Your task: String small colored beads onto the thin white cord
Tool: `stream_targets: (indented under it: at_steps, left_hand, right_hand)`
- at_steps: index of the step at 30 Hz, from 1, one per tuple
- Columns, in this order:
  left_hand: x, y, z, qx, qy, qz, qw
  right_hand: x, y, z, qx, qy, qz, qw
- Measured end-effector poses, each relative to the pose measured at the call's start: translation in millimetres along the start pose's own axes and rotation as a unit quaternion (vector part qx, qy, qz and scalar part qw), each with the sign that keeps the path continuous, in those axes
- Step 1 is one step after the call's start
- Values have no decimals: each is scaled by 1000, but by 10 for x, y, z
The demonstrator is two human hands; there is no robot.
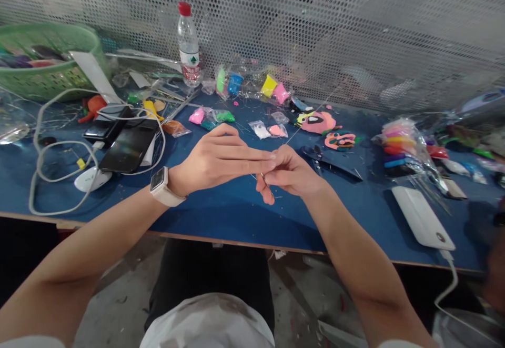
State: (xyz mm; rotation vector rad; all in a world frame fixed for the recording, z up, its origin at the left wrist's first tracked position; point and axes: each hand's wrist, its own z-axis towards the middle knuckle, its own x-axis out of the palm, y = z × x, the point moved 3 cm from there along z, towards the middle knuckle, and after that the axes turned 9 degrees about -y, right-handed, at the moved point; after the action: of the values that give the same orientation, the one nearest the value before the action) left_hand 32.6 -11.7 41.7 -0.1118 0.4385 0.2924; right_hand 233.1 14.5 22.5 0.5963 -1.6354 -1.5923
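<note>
Blue table [221, 212] lies under both hands in the head view: the right hand [290, 171] has its fingers curled shut, pinching a thin wire [292, 137] that slants up toward the clay figures [317, 121]. The left hand [215, 158] is stretched flat, fingers straight and together, tips touching that pinch and gripping nothing that shows. To my eye, the pinch should sit near the wire's end, with the left fingertips bracing lightly so the strand neither bends nor slips
</note>
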Motion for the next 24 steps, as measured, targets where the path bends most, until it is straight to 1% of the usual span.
stream_targets:
  at_steps: [4,14,17,24]
  left_hand:
    - [-9,-12,9,14,1,9,1000]
    - [0,-10,2,31,-19,7,999]
    - [0,-3,-8,22,-6,11,1000]
    - [3,32,-46,-3,19,34,999]
  right_hand:
    - [9,16,5,-11,1,-1,1000]
    - [19,10,26,-17,-31,-5,999]
    - [10,16,30,-24,-31,-4,999]
    - [-16,2,46,-16,-26,-10,999]
